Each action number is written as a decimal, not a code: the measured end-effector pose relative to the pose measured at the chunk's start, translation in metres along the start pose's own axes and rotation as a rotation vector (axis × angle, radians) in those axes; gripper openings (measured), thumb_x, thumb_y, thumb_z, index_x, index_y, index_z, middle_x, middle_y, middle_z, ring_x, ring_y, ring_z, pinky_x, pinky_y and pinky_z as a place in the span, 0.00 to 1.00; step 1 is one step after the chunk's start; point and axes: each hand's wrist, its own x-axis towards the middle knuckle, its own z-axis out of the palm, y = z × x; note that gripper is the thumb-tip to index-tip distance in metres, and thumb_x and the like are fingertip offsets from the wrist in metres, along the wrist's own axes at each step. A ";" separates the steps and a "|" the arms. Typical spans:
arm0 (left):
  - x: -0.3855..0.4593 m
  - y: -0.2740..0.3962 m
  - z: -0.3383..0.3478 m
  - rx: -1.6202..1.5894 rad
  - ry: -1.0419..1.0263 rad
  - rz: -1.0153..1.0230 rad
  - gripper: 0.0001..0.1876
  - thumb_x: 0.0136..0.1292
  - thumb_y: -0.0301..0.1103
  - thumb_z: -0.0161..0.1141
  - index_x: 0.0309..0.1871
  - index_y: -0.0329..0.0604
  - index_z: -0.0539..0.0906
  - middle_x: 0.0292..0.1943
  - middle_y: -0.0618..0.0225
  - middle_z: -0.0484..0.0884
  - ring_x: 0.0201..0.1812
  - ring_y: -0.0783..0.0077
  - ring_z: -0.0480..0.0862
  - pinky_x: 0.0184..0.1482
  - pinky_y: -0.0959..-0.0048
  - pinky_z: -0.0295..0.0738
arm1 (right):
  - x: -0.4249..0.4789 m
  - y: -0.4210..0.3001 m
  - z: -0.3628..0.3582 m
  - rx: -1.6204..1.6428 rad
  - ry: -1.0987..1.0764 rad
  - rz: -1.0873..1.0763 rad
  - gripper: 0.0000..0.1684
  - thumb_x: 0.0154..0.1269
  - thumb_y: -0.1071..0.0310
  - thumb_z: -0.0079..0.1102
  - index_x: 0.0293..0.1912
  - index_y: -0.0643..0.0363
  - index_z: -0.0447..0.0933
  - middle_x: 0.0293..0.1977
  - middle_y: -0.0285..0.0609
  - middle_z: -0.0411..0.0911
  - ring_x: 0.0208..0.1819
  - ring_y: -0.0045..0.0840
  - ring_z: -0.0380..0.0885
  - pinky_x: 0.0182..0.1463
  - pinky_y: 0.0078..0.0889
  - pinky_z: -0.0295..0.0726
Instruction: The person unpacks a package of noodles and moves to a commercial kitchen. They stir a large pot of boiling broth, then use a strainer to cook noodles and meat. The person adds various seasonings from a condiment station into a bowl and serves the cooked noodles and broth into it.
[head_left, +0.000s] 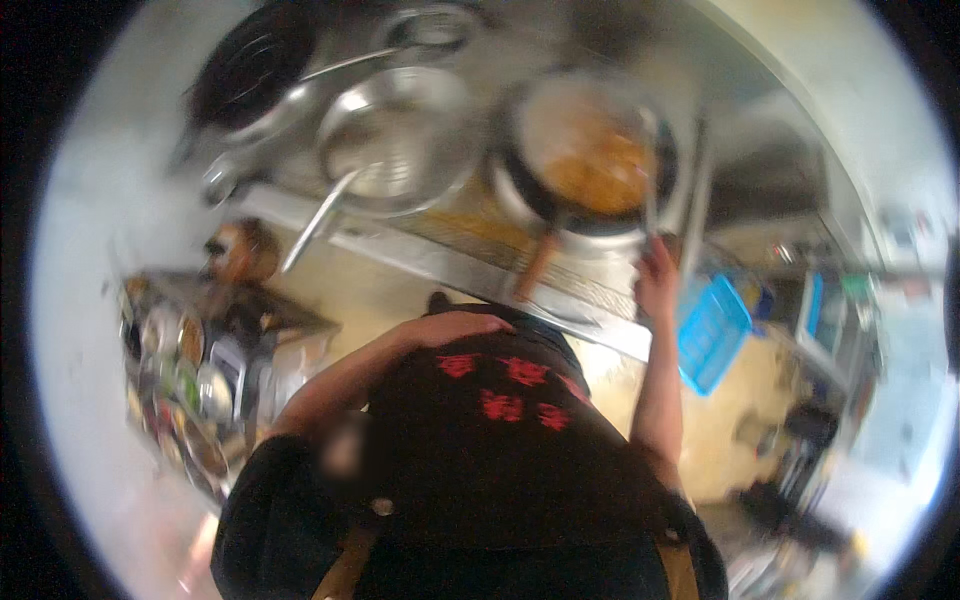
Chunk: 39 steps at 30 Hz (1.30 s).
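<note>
My right hand (658, 277) grips the thin handle of a cooking utensil (651, 172). The utensil reaches up along the right side of a dark wok (525, 180), and its working end is too blurred to name. Orange-brown food (596, 176) fills part of the wok, with pale haze over its upper left. A wooden handle (538, 266) juts from the wok towards me. My left hand (472, 328) rests flat against the front of my dark apron (480, 465), near the waist, with nothing visible in it. The apron bears red writing.
Left of the wok sits a metal basin (450, 161) with a metal-handled utensil (319, 223) overhanging the counter edge (420, 259). A dark pan (251, 67) lies farther left. A blue plastic basket (712, 337) is at my right. Cluttered containers (214, 390) stand at lower left.
</note>
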 end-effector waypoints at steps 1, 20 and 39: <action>-0.012 -0.004 -0.003 0.055 0.054 0.011 0.27 0.75 0.52 0.41 0.64 0.40 0.73 0.65 0.59 0.71 0.66 0.65 0.68 0.70 0.67 0.57 | -0.005 -0.004 0.003 0.171 -0.035 0.101 0.31 0.66 0.74 0.54 0.68 0.53 0.62 0.37 0.40 0.79 0.18 0.13 0.67 0.17 0.18 0.67; -0.134 -0.026 0.086 -0.083 0.460 -0.121 0.28 0.77 0.48 0.40 0.73 0.42 0.61 0.72 0.57 0.62 0.73 0.62 0.59 0.73 0.67 0.52 | -0.055 0.007 -0.046 -0.292 -0.254 0.042 0.30 0.69 0.67 0.54 0.69 0.52 0.63 0.40 0.47 0.79 0.27 0.28 0.75 0.27 0.30 0.76; -0.475 -0.199 -0.461 -0.466 2.000 -0.123 0.24 0.65 0.54 0.55 0.35 0.38 0.85 0.27 0.61 0.83 0.24 0.65 0.80 0.24 0.68 0.74 | -0.173 -0.238 0.352 -0.325 -0.656 -0.191 0.17 0.66 0.76 0.55 0.55 0.62 0.74 0.51 0.52 0.77 0.53 0.31 0.76 0.51 0.31 0.78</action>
